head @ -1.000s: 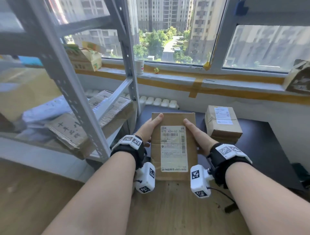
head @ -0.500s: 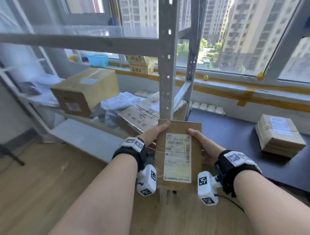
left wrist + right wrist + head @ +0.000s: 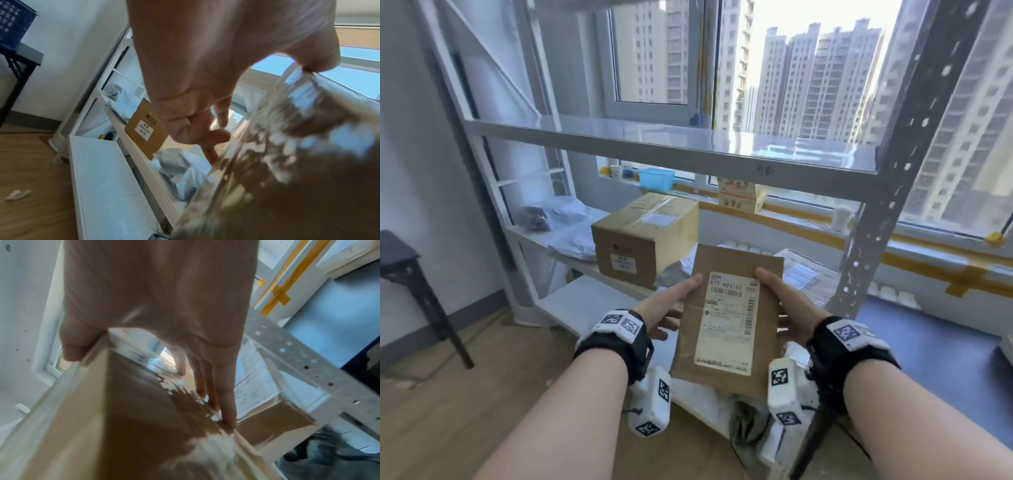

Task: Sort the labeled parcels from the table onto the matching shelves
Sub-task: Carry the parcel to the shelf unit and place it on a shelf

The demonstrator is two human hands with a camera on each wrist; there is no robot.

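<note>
A flat brown cardboard parcel (image 3: 729,318) with a white label reading 872 H24-02 005 is up in front of me, label facing me. My left hand (image 3: 678,305) grips its left edge, thumb on the face and fingers behind. My right hand (image 3: 780,301) grips the right edge the same way. The left wrist view shows the left hand (image 3: 205,97) pinching the blurred parcel (image 3: 287,162). In the right wrist view the right hand (image 3: 164,321) lies along the parcel (image 3: 123,418). Behind it stands the grey metal shelving (image 3: 688,140), whose upper shelf is bare.
A large cardboard box (image 3: 643,236) and grey poly bags (image 3: 558,212) lie on the lower shelf. A perforated upright (image 3: 876,205) stands right of the parcel. A small black table (image 3: 400,253) is at left, a dark table (image 3: 928,342) at right. A blue basket (image 3: 655,178) is on the windowsill.
The view has swung left from the dark table to the shelving. Both hands have kept their grip and carried the parcel along. The other taped parcel on the table has dropped out of sight.
</note>
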